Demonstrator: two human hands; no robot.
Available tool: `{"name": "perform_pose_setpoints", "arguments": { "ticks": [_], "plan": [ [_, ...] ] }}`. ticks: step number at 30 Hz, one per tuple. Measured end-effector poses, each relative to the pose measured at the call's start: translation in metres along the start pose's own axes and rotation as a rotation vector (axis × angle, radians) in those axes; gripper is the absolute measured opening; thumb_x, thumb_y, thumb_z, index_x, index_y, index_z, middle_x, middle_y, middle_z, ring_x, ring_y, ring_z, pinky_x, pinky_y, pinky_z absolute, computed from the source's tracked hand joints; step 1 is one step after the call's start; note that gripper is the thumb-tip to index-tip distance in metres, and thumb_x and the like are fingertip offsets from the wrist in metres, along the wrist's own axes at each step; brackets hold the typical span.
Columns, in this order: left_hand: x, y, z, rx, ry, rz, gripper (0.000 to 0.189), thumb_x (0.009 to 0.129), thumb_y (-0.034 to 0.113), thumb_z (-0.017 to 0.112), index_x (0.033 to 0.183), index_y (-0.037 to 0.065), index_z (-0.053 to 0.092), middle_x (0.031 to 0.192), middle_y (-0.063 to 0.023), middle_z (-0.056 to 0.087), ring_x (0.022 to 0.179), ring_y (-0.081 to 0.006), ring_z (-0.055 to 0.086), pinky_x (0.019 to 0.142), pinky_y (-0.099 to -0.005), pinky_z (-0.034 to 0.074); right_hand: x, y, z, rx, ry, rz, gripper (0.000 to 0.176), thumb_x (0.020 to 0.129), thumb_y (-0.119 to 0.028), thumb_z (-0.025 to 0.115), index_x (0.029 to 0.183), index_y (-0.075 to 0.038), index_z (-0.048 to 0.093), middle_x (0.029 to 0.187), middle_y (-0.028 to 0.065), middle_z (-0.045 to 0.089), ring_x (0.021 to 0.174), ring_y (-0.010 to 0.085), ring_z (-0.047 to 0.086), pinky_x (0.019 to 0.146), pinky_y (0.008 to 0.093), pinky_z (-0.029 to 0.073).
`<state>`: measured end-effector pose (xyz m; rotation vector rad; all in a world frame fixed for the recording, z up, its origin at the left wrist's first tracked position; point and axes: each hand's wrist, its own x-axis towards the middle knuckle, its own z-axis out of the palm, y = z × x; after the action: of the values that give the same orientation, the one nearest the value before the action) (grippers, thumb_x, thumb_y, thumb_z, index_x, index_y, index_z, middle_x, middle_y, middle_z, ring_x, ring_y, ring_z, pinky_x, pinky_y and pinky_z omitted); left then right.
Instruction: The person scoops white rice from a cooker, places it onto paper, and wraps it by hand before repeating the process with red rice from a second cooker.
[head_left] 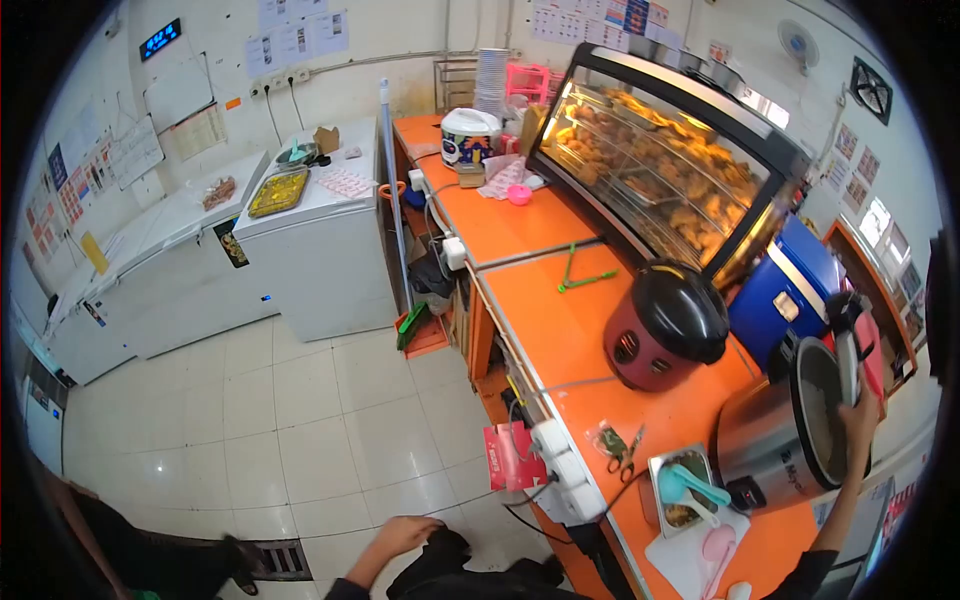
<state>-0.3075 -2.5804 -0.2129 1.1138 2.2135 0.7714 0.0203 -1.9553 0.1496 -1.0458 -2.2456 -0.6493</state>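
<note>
At the right edge of the counter, a large silver rice cooker stands with its lid raised. My right hand is at the edge of the raised lid, fingers closed around it. A pink thing lies just behind the fingers. Low in front of my body, my left hand rests by my dark clothing, empty, with its fingers extended. Beside the cooker sits a metal container with turquoise-handled utensils. A pink ladle rests on a white board.
A maroon rice cooker, scissors and green tongs are on the orange counter. Behind stand a lit fried-food display case and a blue cooler box. Power strips line the counter edge. Another person is at lower left.
</note>
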Motion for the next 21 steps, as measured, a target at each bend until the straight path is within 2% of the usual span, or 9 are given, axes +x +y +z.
{"name": "perform_pose_setpoints", "arguments": {
  "ticks": [2, 4, 5, 8, 11, 14, 16, 18, 21],
  "plan": [
    [-0.020, -0.039, -0.039, 0.007, -0.016, -0.049, 0.028, 0.081, 0.016, 0.051, 0.107, 0.016, 0.059, 0.093, -0.0037, 0.065, 0.083, -0.0230, 0.062, 0.071, -0.0346, 0.049, -0.013, -0.015, 0.013, -0.008, 0.096, -0.182, 0.045, 0.072, -0.010, 0.057, 0.117, -0.003, 0.053, 0.095, 0.0215, 0.061, 0.090, 0.0337, 0.059, 0.080, 0.0358, 0.044],
    [-0.014, -0.064, -0.088, 0.138, 0.042, -0.072, 0.023, 0.081, 0.015, 0.051, 0.102, 0.015, 0.061, 0.089, -0.0047, 0.065, 0.079, -0.0226, 0.063, 0.067, -0.0336, 0.050, -0.004, 0.006, 0.023, 0.094, -0.409, 0.426, 0.033, 0.083, -0.021, 0.054, 0.109, -0.001, 0.057, 0.101, 0.0236, 0.059, 0.096, 0.0348, 0.057, 0.083, 0.0370, 0.043],
    [-0.005, -0.074, -0.106, 0.148, 0.028, -0.074, 0.023, 0.081, 0.015, 0.051, 0.102, 0.015, 0.061, 0.089, -0.0047, 0.065, 0.079, -0.0226, 0.063, 0.067, -0.0336, 0.050, -0.002, -0.007, 0.011, 0.126, -0.276, 0.313, 0.035, 0.089, -0.028, 0.049, 0.101, 0.003, 0.060, 0.097, 0.0250, 0.060, 0.096, 0.0335, 0.058, 0.085, 0.0371, 0.042],
    [0.042, -0.098, -0.155, 0.192, 0.169, -0.084, 0.019, 0.082, 0.014, 0.051, 0.096, 0.014, 0.063, 0.087, -0.0051, 0.065, 0.080, -0.0225, 0.063, 0.069, -0.0328, 0.050, 0.007, -0.023, 0.019, 0.192, -0.425, 0.308, 0.035, 0.090, -0.024, 0.047, 0.103, 0.007, 0.057, 0.100, 0.0216, 0.060, 0.097, 0.0332, 0.057, 0.087, 0.0372, 0.041],
    [0.120, -0.113, -0.184, 0.073, 0.255, -0.003, 0.019, 0.081, 0.014, 0.052, 0.097, 0.013, 0.063, 0.089, -0.0054, 0.065, 0.080, -0.0235, 0.062, 0.070, -0.0327, 0.050, 0.027, -0.151, 0.033, 0.054, -0.111, 0.200, 0.031, 0.088, -0.019, 0.050, 0.106, 0.006, 0.055, 0.103, 0.0202, 0.060, 0.097, 0.0322, 0.057, 0.086, 0.0361, 0.042],
    [0.217, -0.122, -0.209, 0.016, 0.247, 0.177, 0.021, 0.081, 0.013, 0.053, 0.100, 0.014, 0.062, 0.092, -0.0053, 0.065, 0.082, -0.0241, 0.062, 0.070, -0.0330, 0.049, 0.080, -0.343, 0.049, 0.436, -0.243, 0.195, 0.030, 0.082, -0.018, 0.055, 0.107, -0.001, 0.057, 0.101, 0.0182, 0.060, 0.095, 0.0321, 0.057, 0.084, 0.0363, 0.043],
    [0.283, -0.124, -0.231, 0.019, 0.184, 0.281, 0.022, 0.082, 0.013, 0.053, 0.103, 0.014, 0.061, 0.092, -0.0058, 0.064, 0.082, -0.0245, 0.062, 0.071, -0.0334, 0.049, 0.114, -0.454, 0.085, 0.637, -0.404, -0.042, 0.031, 0.079, -0.019, 0.056, 0.106, -0.005, 0.059, 0.098, 0.0160, 0.061, 0.093, 0.0302, 0.058, 0.081, 0.0362, 0.044],
    [0.350, -0.121, -0.258, 0.048, 0.146, 0.320, 0.023, 0.082, 0.013, 0.053, 0.104, 0.014, 0.061, 0.093, -0.0063, 0.064, 0.081, -0.0247, 0.062, 0.071, -0.0338, 0.049, 0.147, -0.537, 0.151, 0.730, -0.729, -0.141, 0.031, 0.075, -0.019, 0.058, 0.104, -0.007, 0.061, 0.094, 0.0161, 0.063, 0.081, 0.0269, 0.062, 0.072, 0.0341, 0.049],
    [0.415, -0.119, -0.304, -0.023, 0.105, 0.306, 0.022, 0.084, 0.015, 0.052, 0.104, 0.012, 0.060, 0.093, -0.0082, 0.064, 0.082, -0.0254, 0.062, 0.072, -0.0343, 0.049, 0.190, -0.655, 0.344, 1.042, -0.941, -0.402, 0.041, 0.077, -0.027, 0.061, 0.113, -0.009, 0.056, 0.092, 0.0149, 0.064, 0.080, 0.0272, 0.062, 0.071, 0.0353, 0.049]
  ]
}}
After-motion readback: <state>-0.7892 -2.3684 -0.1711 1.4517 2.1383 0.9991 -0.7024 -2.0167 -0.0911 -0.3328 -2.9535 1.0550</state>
